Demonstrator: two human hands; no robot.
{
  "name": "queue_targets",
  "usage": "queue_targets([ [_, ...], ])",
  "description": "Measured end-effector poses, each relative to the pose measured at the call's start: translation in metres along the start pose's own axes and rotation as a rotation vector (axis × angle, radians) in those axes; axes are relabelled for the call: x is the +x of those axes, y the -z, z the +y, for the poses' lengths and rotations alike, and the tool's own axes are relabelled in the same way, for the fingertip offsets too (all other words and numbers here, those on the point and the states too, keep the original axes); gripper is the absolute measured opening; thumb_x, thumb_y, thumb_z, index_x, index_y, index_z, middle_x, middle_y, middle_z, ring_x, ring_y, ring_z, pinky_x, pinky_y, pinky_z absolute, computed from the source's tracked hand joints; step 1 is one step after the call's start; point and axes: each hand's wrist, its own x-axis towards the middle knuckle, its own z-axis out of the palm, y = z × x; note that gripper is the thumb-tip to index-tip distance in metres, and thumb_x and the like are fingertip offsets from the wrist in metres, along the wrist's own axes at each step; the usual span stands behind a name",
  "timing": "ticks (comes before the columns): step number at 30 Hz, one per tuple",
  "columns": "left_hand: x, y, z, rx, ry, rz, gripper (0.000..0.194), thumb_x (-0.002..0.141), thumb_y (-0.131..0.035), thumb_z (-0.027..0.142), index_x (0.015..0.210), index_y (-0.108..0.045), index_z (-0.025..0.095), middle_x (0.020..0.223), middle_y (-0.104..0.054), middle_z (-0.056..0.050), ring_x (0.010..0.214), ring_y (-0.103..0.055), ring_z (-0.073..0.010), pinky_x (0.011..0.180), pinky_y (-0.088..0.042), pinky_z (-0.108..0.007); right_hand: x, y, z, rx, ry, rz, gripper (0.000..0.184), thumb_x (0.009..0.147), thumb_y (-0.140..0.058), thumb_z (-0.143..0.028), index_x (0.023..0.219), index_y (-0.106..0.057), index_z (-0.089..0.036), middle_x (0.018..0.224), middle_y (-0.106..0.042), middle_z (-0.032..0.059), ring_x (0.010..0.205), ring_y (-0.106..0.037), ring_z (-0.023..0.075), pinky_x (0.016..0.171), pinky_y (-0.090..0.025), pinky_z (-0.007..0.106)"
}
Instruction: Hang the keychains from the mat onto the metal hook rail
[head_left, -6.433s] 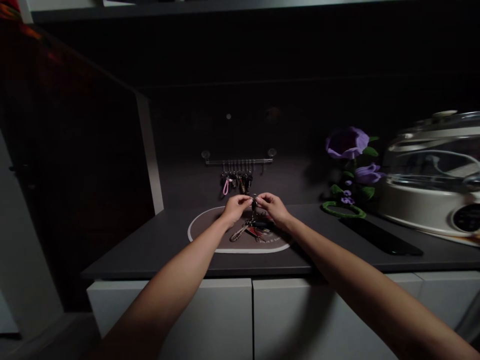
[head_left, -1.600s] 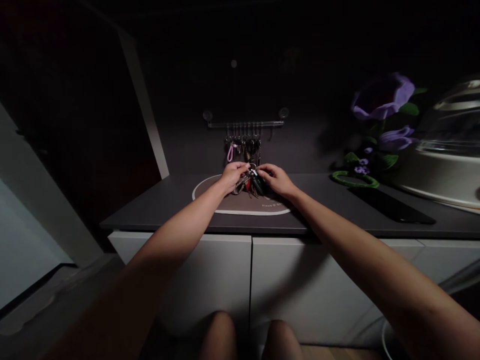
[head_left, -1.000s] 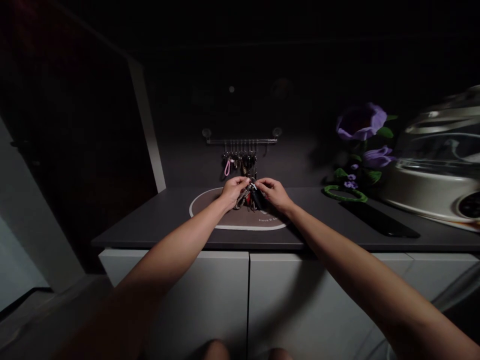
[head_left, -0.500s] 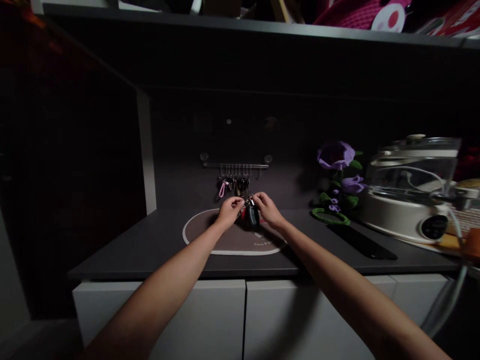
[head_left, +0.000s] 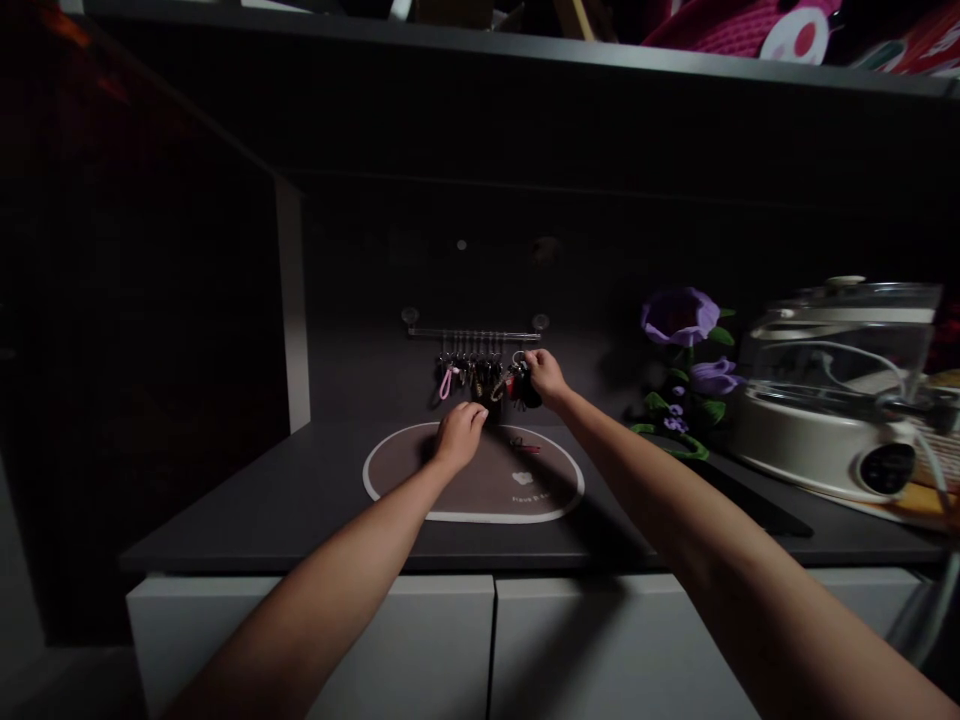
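Observation:
My right hand (head_left: 547,378) is closed on the ring of a key bunch (head_left: 514,385), raised beside the right end of the wall rail (head_left: 472,333). The bunch carries a beaded loop, a red piece and a dark fob, partly hidden by the fingers. Below and to the left, my left hand (head_left: 460,437) hovers above the oval mat (head_left: 405,470), fingers curled together with nothing visible in them. Several sets of keys (head_left: 469,368) hang on hooks from the rail, one with a pink strap (head_left: 448,382). A small red item (head_left: 527,447) lies on the mat.
Purple artificial flowers (head_left: 681,318) stand at right, by a flat black object (head_left: 757,505) and a white appliance with a clear cover (head_left: 810,430). A shelf (head_left: 480,48) with items on it runs overhead. White cabinet doors (head_left: 360,640) are below the counter (head_left: 247,500).
My right hand has lifted the key bunch up and right, towards the rail's right end. My left hand has come away from the bunch and sits slightly lower. The red item on the mat is uncovered.

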Motion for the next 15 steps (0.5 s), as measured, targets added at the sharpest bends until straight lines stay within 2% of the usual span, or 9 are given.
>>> queue_targets([
  [6,0.001,-0.004,-0.003,0.049,0.007,0.001,0.023,0.084,-0.038,0.022,0.08,-0.06,0.017,0.08,-0.06,-0.007,0.076,-0.053,-0.0158,0.07,-0.039,-0.027,0.021,-0.012,-0.005,-0.139,-0.05,0.046,0.021,0.076,-0.042,-0.032,0.072,-0.054,-0.015,0.072,-0.058,0.0045,0.066,-0.049,0.0136,0.065,-0.038,0.026],
  [15,0.002,-0.009,-0.01,0.082,0.028,-0.02,0.024,0.084,-0.038,0.022,0.08,-0.06,0.016,0.08,-0.06,-0.007,0.078,-0.053,-0.0169,0.072,-0.038,-0.027,0.029,-0.027,-0.006,-0.255,-0.082,0.086,0.024,0.079,-0.043,-0.03,0.078,-0.06,-0.013,0.08,-0.062,0.0095,0.07,-0.054,0.0162,0.067,-0.038,0.026],
])
